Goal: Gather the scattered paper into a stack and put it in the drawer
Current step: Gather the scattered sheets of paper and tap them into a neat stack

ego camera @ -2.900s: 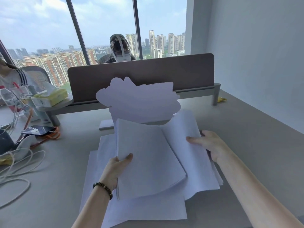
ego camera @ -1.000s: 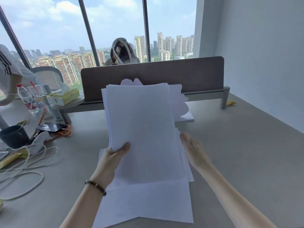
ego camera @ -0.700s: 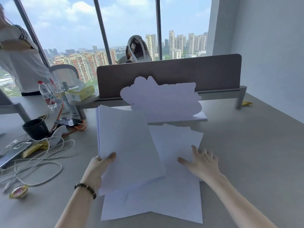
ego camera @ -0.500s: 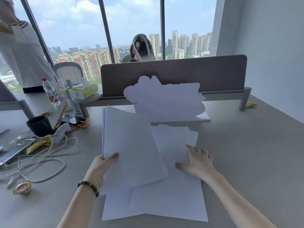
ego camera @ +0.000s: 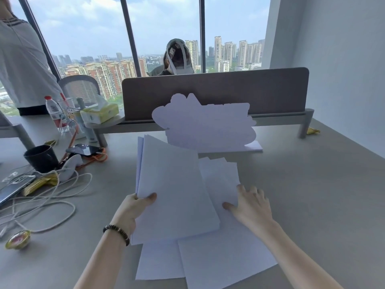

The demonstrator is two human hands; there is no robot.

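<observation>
- Loose sheets (ego camera: 218,261) lie flat on the worktop (ego camera: 312,195) nearest the person, overlapping, corners fanned out.
- Right hand (ego camera: 250,203) lies flat on those sheets, fingers spread and straight, gripping nothing; it looks to be pinning or about to slide them.
- Left hand (ego camera: 135,207) pinches the gathered stack (ego camera: 175,190) at its near-left corner, thumb on top, fingers under; the stack is tilted up off the worktop above the loose sheets.
- Step in hand, as I judge it: collect the remaining sheets. Best to drag them together with the flat palm, slip them under the held stack, then tap the edges square.
- Risk: a one-corner pinch lets the stack sag and fan out.
- No drawer in view; can't tell where it is.
- Left: cables (ego camera: 41,203), black mug (ego camera: 40,157), phone (ego camera: 85,150), near but not touching the paper; keep sheets clear of the cables.
- Far: white cut-out board (ego camera: 206,124) stands just behind the paper, then the divider screen (ego camera: 218,90).
- A tissue box (ego camera: 100,113) and bottle (ego camera: 55,113) sit far left.
</observation>
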